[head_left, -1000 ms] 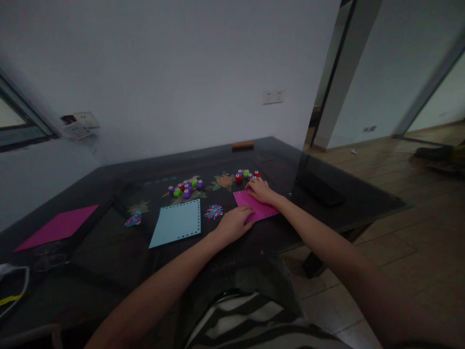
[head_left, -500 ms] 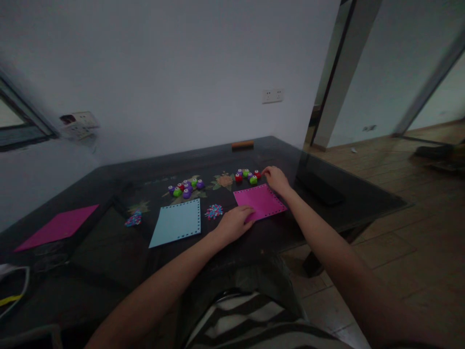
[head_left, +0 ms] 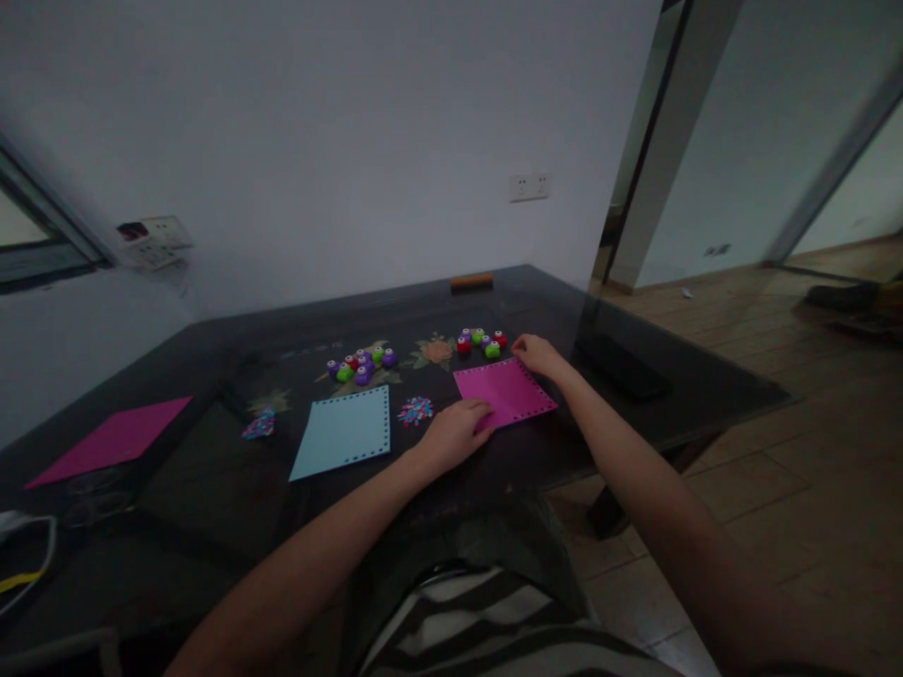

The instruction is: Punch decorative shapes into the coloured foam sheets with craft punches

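Right hand (head_left: 537, 357) has dropped toward the pink sheet (head_left: 509, 387); whether it grips anything, I can't tell. Left hand (head_left: 457, 432), loosely flat, hides part.

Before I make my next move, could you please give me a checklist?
1. Left hand on the nearer pink sheet: ok, at its left side.
2. That sheet lying flat: ok, as far as visible.
3. Right hand gripping something: cannot tell; fingertips are near the sheet's far corner.
4. Eye-topped toys off that sheet: ok, beyond its far edge.
5. Small coloured pieces off the light blue sheet: ok, heaped beside it.
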The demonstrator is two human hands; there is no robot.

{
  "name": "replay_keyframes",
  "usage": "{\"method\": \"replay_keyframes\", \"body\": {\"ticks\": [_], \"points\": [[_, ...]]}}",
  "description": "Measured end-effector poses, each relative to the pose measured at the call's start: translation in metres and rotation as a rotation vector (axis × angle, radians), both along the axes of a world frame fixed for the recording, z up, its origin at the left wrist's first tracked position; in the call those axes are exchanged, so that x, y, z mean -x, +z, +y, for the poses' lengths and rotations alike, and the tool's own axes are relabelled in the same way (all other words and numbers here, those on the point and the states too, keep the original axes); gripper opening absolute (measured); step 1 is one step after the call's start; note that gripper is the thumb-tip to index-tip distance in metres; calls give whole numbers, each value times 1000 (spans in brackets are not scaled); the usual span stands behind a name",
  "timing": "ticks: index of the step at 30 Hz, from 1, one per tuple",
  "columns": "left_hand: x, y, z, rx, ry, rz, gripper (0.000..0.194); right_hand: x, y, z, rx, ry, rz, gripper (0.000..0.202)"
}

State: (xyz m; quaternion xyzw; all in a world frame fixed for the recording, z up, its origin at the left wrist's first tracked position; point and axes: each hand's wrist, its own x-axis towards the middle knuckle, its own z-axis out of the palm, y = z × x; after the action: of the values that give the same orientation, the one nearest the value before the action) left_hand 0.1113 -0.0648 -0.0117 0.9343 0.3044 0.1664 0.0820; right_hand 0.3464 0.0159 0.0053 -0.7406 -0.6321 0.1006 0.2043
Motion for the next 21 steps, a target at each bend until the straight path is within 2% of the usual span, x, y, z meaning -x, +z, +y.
{"method": "replay_keyframes", "body": {"ticks": [15, 18, 21], "points": [[2, 1, -1, -13, 14, 3, 37, 0, 0, -1, -30, 37, -6, 20], [5, 12, 1, -40, 31, -33, 36, -1, 0, -2, -76, 17, -5, 20], [16, 34, 8, -49, 45, -109, 32, -1, 2, -4, -142, 16, 5, 20]]}}
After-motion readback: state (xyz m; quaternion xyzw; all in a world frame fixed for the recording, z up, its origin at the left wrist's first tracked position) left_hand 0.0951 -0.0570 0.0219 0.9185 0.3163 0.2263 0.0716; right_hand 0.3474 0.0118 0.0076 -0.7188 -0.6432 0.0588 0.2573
